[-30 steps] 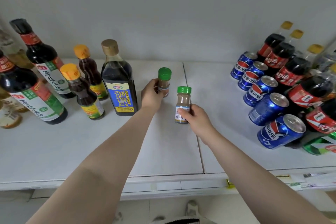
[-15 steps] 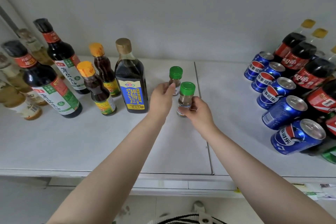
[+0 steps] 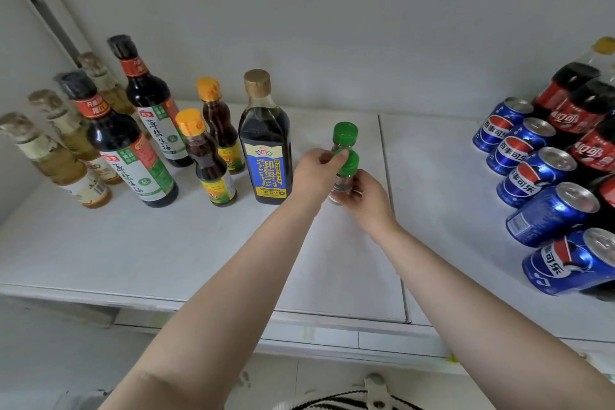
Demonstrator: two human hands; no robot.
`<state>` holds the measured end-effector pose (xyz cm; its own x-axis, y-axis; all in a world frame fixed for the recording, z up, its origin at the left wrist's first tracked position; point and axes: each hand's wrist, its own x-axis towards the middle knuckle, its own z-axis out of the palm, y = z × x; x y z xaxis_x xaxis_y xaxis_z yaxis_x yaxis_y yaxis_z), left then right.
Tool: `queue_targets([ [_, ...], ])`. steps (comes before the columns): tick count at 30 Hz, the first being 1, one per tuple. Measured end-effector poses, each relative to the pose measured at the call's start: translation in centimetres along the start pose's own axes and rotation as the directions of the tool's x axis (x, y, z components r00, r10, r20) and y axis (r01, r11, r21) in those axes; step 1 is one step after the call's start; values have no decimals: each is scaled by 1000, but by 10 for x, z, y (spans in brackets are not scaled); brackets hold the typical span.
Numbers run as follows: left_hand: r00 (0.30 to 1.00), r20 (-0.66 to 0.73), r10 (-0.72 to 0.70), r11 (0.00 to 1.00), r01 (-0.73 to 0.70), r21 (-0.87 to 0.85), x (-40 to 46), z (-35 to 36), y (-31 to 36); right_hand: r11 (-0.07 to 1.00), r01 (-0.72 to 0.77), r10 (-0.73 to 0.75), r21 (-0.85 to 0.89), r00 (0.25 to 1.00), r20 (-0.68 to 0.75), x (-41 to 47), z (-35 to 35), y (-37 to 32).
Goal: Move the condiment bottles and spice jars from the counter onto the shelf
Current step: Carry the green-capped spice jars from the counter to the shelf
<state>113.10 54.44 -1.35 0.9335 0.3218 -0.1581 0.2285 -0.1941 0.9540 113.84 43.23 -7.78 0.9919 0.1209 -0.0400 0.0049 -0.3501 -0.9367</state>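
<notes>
Two small spice jars with green lids stand close together on the white shelf (image 3: pixel 166 260). The rear spice jar (image 3: pixel 345 136) is free at its lid; its lower body is hidden. My right hand (image 3: pixel 367 200) grips the glass body of the front spice jar (image 3: pixel 347 165) from the right. My left hand (image 3: pixel 311 175) reaches in from the left, its curled fingertips on the rim of the front jar's lid. A dark blue-label soy bottle (image 3: pixel 268 150) stands just left of my left hand.
Left of it stand two orange-capped bottles (image 3: pixel 208 163), two tall dark soy bottles (image 3: pixel 124 146) and several pale bottles (image 3: pixel 58 161). Blue cola cans (image 3: pixel 549 210) and dark cola bottles (image 3: pixel 572 103) fill the right end. Bare shelf lies between jars and cans.
My right hand has carried the front jar back and left until it stands right in front of the rear jar. My left hand has shifted from the rear jar to the front jar's lid.
</notes>
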Motion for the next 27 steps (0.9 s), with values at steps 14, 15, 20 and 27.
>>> queue_targets([
  [14,999,-21,39,992,-36,120,-3,1,3,995,-14,13,-98,1000,-5,3,-1,-1],
  [15,998,-24,53,990,-50,129,-5,1,4,995,-18,16,-95,1000,-18,2,-2,0],
  [20,958,13,287,917,-279,284,-29,-4,9,999,-8,4,-38,994,-107,-17,-18,-4],
  [27,706,261,659,627,-706,328,-83,24,13,999,-32,17,-42,949,-314,-87,-81,-1],
])
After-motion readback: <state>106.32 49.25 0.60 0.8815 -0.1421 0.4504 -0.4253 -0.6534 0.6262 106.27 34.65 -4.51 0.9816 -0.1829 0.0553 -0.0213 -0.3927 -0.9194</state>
